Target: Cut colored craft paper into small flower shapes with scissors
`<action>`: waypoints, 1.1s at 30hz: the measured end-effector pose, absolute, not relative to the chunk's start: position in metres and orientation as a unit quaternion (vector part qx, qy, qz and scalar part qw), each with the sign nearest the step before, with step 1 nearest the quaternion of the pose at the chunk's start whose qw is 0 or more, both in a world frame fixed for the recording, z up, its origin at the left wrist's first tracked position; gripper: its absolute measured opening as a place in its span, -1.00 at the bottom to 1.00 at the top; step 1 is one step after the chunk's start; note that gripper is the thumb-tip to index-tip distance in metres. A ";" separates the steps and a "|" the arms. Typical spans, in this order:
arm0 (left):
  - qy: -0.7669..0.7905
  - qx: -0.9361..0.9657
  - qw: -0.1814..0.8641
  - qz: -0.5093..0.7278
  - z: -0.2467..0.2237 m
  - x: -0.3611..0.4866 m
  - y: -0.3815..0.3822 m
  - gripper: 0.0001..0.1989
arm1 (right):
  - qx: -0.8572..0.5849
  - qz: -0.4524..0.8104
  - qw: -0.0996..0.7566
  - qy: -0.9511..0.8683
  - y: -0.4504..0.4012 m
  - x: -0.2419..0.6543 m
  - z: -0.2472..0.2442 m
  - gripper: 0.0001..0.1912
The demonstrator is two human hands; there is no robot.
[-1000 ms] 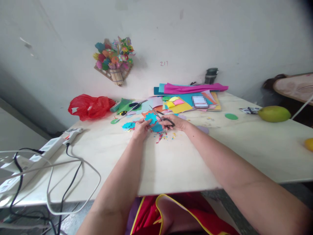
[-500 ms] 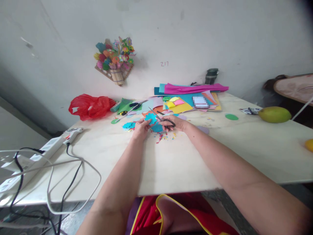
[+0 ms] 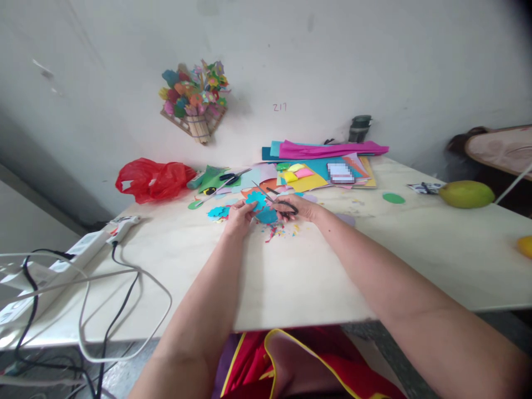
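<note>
Pinches a blue paper flower (image 3: 255,200) between the thumb and fingers of the left hand (image 3: 241,217). Grips scissors (image 3: 268,195) by the black handle in the right hand (image 3: 300,209), with the blades spread and pointing away to the left. Cannot tell if a blade touches the flower. Has the flower right between both hands, low over the table (image 3: 291,288). Has a blue paper circle (image 3: 266,215) just under it, and tiny paper bits (image 3: 272,233) a little closer in. Has more blue flowers (image 3: 218,213) just left of the left hand. Further back, has dark-handled scissors (image 3: 230,178) near a red plastic bag (image 3: 155,180), and a long pink sheet (image 3: 332,149) near the wall. Far to the right, has a big green-yellow fruit (image 3: 466,194).
</note>
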State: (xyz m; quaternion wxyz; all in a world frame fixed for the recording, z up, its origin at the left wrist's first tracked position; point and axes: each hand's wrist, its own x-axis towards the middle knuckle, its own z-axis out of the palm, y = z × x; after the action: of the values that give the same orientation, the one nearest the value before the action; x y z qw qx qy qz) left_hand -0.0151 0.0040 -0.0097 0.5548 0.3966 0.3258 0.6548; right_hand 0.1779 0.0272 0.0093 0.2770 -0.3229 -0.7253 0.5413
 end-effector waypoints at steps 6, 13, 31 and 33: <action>0.322 0.391 0.555 0.660 -0.009 -0.014 0.003 -0.73 | -0.322 0.542 0.274 -0.727 0.024 0.178 0.012 -0.66; 0.323 0.392 0.559 0.655 -0.007 -0.013 0.001 -0.74 | -0.326 0.550 0.274 -0.718 0.021 0.177 0.014 -0.68; 0.310 0.387 0.560 0.664 -0.010 -0.016 0.005 -0.77 | -0.351 0.579 0.273 -0.683 0.017 0.177 0.018 -0.75; 0.308 0.384 0.561 0.666 -0.010 -0.016 0.005 -0.77 | -0.347 0.569 0.276 -0.693 0.018 0.178 0.017 -0.74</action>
State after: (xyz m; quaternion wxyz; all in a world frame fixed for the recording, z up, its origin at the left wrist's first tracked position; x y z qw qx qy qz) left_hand -0.0162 0.0048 -0.0099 0.5607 0.3841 0.3076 0.6659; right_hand 0.1780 0.0181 0.0168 0.2761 -0.3466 -0.6926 0.5691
